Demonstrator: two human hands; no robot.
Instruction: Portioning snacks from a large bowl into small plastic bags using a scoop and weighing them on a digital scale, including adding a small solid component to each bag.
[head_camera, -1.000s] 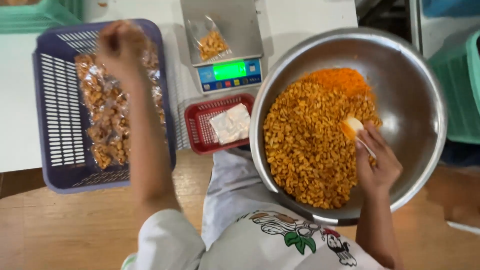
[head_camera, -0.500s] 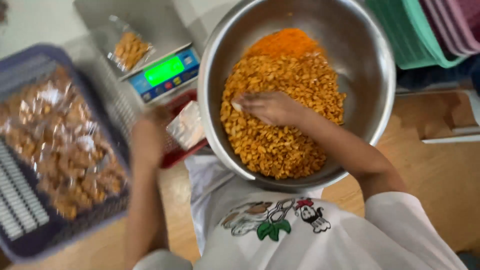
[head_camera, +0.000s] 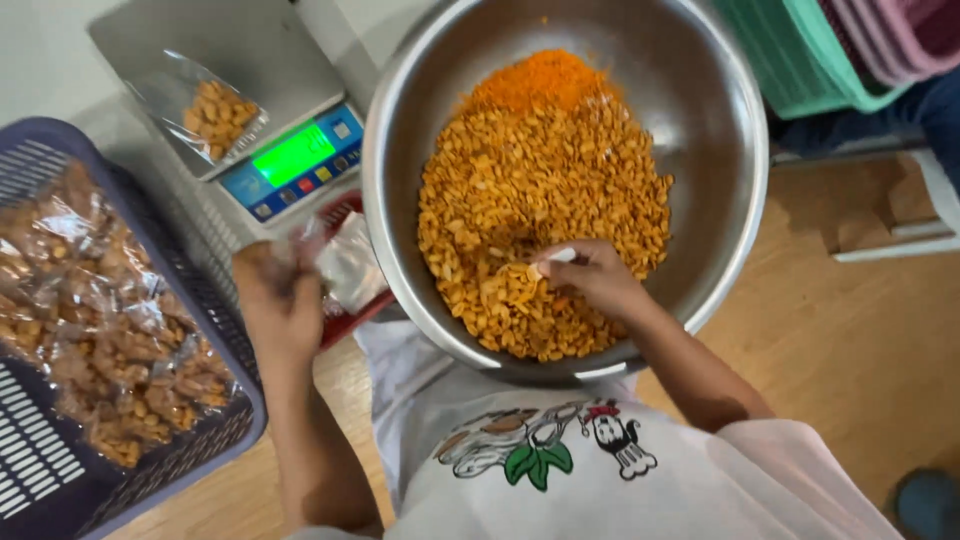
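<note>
My right hand (head_camera: 590, 280) is down in the big round stainless-steel bowl (head_camera: 720, 150), fingers curled tight around a small white scoop (head_camera: 553, 260) that digs into the heap of orange seasoned snack pieces (head_camera: 530, 190). My left hand (head_camera: 280, 300), blurred, is pinched on an empty clear plastic bag (head_camera: 345, 265), held above the small red plastic tray (head_camera: 345, 215) just beside the bowl's rim. Behind the tray sits a grey digital scale with a glowing green display (head_camera: 290, 155), and a partly filled clear bag of snacks (head_camera: 205, 112) lies on its platform. At my left, the purple slotted plastic basket (head_camera: 40, 480) holds packed snack bags (head_camera: 100, 330).
</note>
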